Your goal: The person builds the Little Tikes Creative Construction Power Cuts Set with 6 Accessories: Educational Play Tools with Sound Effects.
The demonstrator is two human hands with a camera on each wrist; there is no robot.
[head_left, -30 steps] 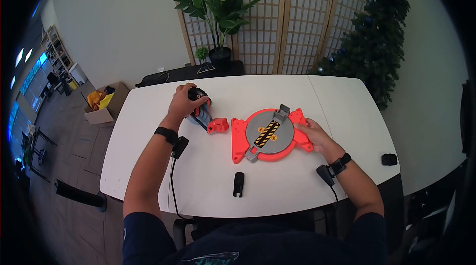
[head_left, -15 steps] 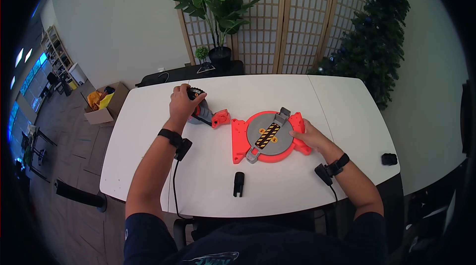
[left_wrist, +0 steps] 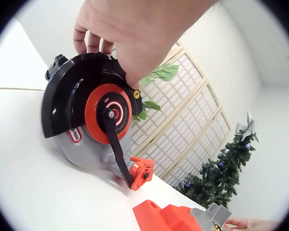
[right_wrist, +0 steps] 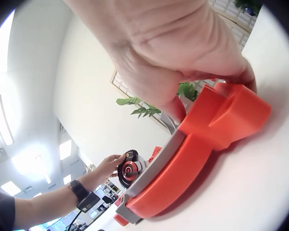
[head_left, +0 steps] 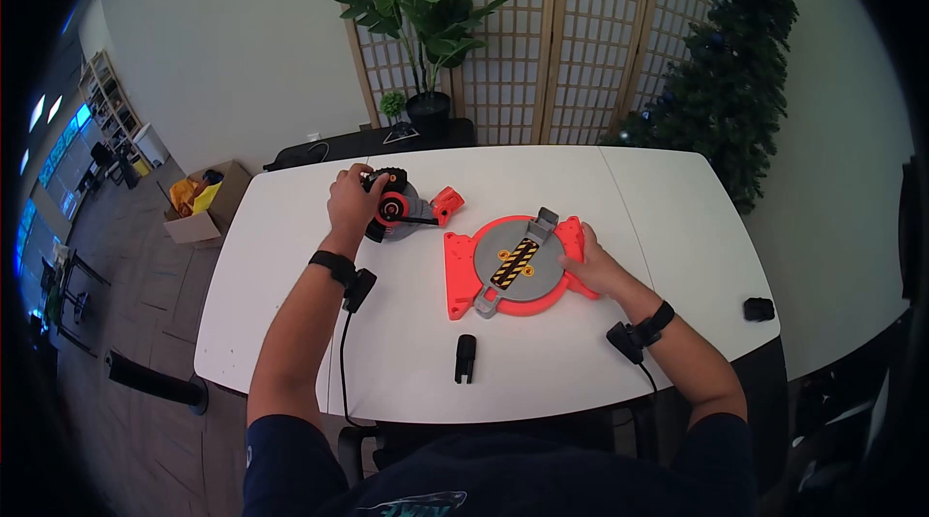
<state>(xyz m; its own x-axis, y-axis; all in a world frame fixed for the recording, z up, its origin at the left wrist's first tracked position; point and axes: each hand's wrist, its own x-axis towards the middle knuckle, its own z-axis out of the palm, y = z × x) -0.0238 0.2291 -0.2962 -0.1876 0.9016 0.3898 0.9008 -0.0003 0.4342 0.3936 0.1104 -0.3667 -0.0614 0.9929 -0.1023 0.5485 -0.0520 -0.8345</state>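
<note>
My left hand (head_left: 350, 201) grips the black top of a toy saw head (left_wrist: 84, 149), a grey body with a black blade guard and a red-and-black disc. A thin black arm runs from the disc to a red hinge piece (head_left: 447, 204). On the right, my right hand (head_left: 602, 272) holds the red side of the toy saw's base (head_left: 459, 289), with the thumb over its top and the other fingers hidden beyond the edge. The base carries a round grey turntable (head_left: 494, 244) with a striped strip. The hinge piece is just behind the base's left side.
A short black handle-like piece (head_left: 465, 359) lies on the white table (head_left: 387, 352) in front of the base. A small black object (head_left: 759, 309) sits at the table's right edge. A cable (head_left: 342, 362) trails from the left wrist camera.
The saw head has turned in my left hand, so its disc faces me and its hinge piece has swung back and right. My right hand and the base have shifted slightly left.
</note>
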